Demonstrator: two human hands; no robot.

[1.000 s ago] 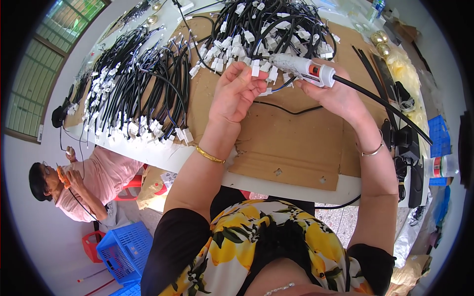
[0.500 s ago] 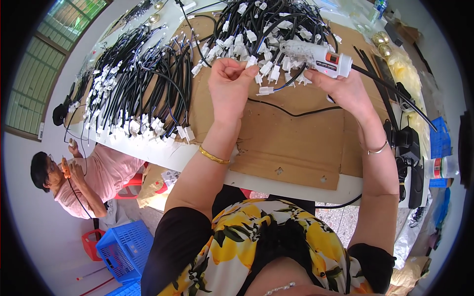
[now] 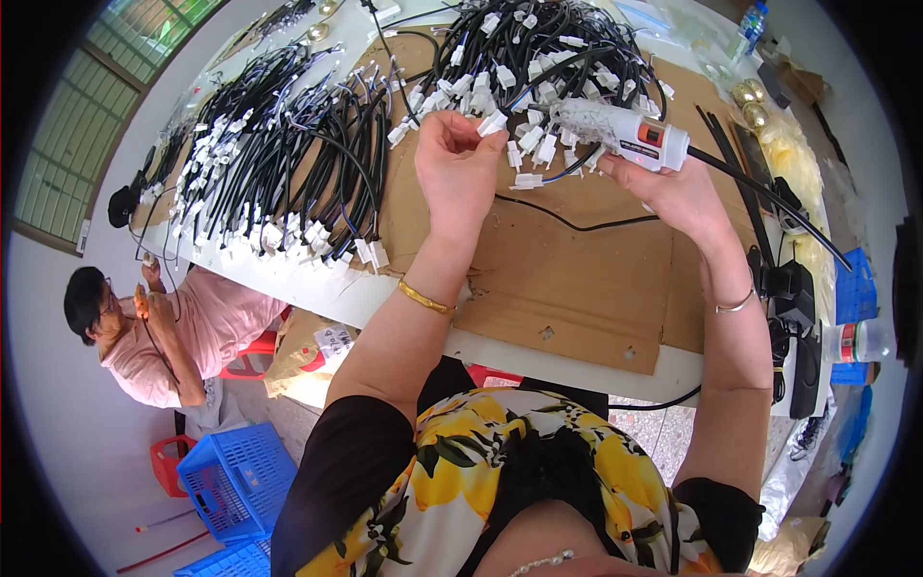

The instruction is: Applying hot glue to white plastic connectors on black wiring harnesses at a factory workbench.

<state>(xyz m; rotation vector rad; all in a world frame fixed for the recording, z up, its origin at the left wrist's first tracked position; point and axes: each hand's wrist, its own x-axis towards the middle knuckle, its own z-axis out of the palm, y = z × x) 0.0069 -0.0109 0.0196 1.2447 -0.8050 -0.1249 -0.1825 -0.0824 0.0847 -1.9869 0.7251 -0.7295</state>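
Note:
Between thumb and fingers, my left hand (image 3: 458,178) pinches a white plug connector (image 3: 492,123) with wires and black cable running away from it. My right hand (image 3: 673,192) is wrapped round a white hot glue gun (image 3: 636,137), its nozzle end coated in greyish glue and pointing left toward the connector. A long black glue stick (image 3: 760,197) sticks out of its back end. Just below the nozzle, another white connector (image 3: 528,181) on a cable lies over the brown cardboard (image 3: 567,279). The gun's nozzle and the held connector are apart.
A heap of black cables (image 3: 538,43) with white connectors lies beyond my hands, and more cable bundles (image 3: 317,154) spread to the left. At the right are black sticks (image 3: 735,173), a power adapter (image 3: 794,279) and a clear bottle (image 3: 860,341). A co-worker (image 3: 163,327) sits at the left near blue crates (image 3: 236,481).
The view has shifted slightly. Both hands keep their grip on the connector and the glue gun, and the connector is tilted a little more.

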